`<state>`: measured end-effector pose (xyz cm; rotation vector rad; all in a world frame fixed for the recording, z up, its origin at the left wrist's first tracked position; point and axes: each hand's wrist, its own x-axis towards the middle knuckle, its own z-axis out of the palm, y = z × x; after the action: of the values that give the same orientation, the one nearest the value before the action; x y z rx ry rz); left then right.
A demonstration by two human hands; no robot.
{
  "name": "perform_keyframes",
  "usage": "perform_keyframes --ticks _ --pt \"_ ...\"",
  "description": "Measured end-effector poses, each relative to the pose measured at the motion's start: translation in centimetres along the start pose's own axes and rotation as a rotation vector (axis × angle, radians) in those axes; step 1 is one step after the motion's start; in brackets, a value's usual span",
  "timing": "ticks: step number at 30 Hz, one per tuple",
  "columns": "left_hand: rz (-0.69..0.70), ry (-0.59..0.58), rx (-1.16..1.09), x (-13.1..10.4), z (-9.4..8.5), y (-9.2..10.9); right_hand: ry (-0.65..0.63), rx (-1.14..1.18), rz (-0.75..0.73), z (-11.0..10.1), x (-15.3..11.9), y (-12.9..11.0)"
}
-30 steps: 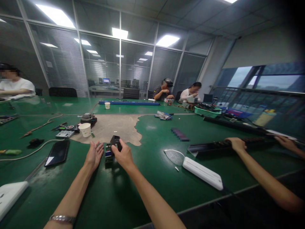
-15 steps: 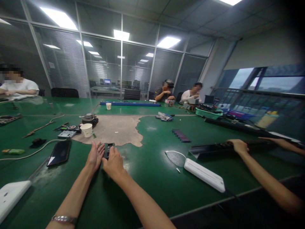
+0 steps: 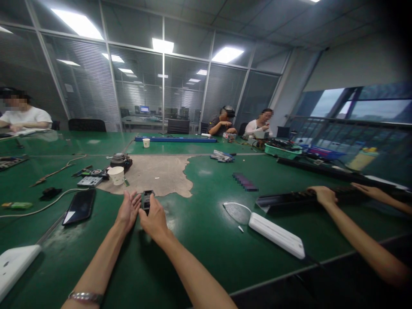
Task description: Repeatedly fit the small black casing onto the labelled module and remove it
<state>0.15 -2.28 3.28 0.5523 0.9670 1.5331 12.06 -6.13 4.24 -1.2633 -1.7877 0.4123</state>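
My right hand [image 3: 155, 216] grips a small black part with square openings [image 3: 147, 200] between thumb and fingers, just above the green table. What exactly the part is cannot be made out. Close beside it on the left, my left hand [image 3: 128, 210] lies palm up with its fingers loosely stretched and nothing visible in it. A paper cup [image 3: 116, 175] stands beyond my left hand, near a small green circuit strip [image 3: 126, 182]. Farther left lies a dark smartphone [image 3: 79, 207].
A white power strip [image 3: 277, 235] with a cable lies to the right. A co-worker's hands rest on a long black rail [image 3: 289, 201]. Disassembled electronics [image 3: 92, 180] sit left of the cup; a green basket [image 3: 283, 150] stands at the far right. Other people sit across the table.
The black part in my right hand has tilted and shows more of its openings. My left hand has barely moved. The co-worker's hands have shifted slightly along the rail.
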Motion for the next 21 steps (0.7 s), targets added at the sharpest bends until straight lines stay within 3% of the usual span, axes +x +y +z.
perform_keyframes --ticks 5,11,16,21 --pt "-0.008 -0.011 0.005 0.1 -0.2 0.0 0.125 0.083 -0.080 -3.5 2.0 0.3" --pt "-0.011 -0.012 0.003 0.2 -0.3 -0.1 0.129 -0.030 -0.012 -7.9 2.2 5.3" --pt "-0.009 -0.005 0.004 0.2 -0.2 -0.1 0.121 -0.110 0.029 -7.8 0.4 8.8" --pt "-0.018 0.011 -0.011 0.2 -0.3 -0.2 0.182 -0.116 0.013 -7.5 0.0 9.1"
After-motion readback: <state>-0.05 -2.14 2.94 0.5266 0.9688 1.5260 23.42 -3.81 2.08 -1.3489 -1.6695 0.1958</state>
